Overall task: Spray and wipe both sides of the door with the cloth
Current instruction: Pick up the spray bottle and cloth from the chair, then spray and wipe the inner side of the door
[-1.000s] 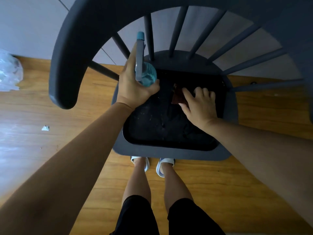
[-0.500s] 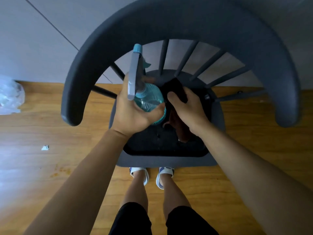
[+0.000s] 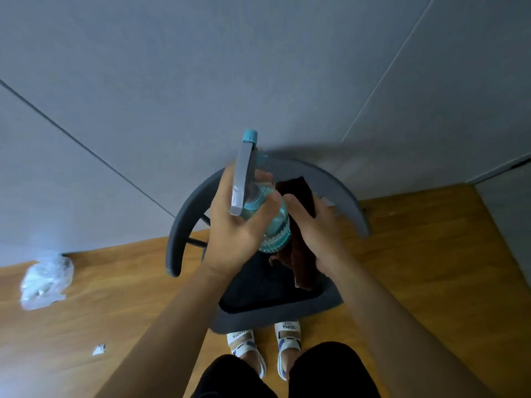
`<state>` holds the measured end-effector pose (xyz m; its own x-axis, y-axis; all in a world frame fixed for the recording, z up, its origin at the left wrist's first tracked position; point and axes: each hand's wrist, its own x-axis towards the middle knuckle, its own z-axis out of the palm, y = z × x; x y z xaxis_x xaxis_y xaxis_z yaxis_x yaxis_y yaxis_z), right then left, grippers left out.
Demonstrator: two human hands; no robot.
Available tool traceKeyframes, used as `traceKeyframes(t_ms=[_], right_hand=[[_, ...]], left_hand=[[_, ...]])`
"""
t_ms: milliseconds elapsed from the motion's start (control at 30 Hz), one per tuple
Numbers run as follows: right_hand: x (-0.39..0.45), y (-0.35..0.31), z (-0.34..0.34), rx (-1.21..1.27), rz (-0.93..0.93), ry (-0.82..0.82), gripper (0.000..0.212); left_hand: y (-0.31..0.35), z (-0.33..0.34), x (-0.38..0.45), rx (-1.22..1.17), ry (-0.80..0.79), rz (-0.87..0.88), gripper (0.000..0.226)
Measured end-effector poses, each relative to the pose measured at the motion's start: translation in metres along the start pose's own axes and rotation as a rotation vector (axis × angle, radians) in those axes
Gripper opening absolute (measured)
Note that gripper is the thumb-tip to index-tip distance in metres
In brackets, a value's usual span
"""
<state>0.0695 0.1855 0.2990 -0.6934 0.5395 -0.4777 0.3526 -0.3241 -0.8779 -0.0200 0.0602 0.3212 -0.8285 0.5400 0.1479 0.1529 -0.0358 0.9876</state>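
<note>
Cloth (image 3: 298, 225), dark brown: gripped in right hand (image 3: 319, 228), hanging above the seat of a grey spindle-back chair (image 3: 178, 225). Spray bottle (image 3: 267, 222), clear teal with grey trigger head: held upright in left hand (image 3: 232, 234), fingers wrapped round its neck, touching the cloth. Door: not identifiable; grey panelled wall (image 3: 258, 67) stands behind the chair. Advice: keep the nozzle aimed away from the cloth, mist the panel evenly, then wipe. Plastic bag (image 3: 46, 280) lies on the wooden floor (image 3: 431, 268).
</note>
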Motion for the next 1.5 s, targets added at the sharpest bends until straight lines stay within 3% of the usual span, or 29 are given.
traceKeyframes(t_ms=[133,233,467,667,867,1133,1333,1500], right_hand=[[-0.039,-0.046,-0.011,-0.006,-0.097,0.079,0.027],[-0.061,-0.080,-0.026,0.018,-0.130,0.147,0.034],[-0.111,-0.151,-0.094,-0.147,-0.300,0.374,0.026],[-0.142,-0.186,-0.179,-0.214,-0.444,0.592,0.027],[-0.169,-0.204,-0.299,-0.302,-0.569,0.758,0.025],[-0.232,-0.233,-0.483,-0.295,-0.694,0.896,0.009],[-0.278,-0.251,-0.595,-0.271,-0.679,1.065,0.036],[-0.296,-0.264,-0.659,-0.361,-0.682,1.230,0.041]], left_hand=[[0.070,0.014,0.017,-0.011,-0.080,0.136,0.051],[0.116,0.031,0.029,-0.068,-0.195,0.123,0.056],[0.212,0.097,0.044,-0.172,-0.307,0.140,0.032],[0.261,0.175,0.050,-0.197,-0.374,0.219,0.030],[0.294,0.282,0.043,-0.196,-0.462,0.264,0.027],[0.332,0.462,0.025,-0.255,-0.526,0.183,0.030],[0.361,0.587,0.015,-0.297,-0.615,0.272,0.047],[0.377,0.675,0.017,-0.337,-0.719,0.211,0.026]])
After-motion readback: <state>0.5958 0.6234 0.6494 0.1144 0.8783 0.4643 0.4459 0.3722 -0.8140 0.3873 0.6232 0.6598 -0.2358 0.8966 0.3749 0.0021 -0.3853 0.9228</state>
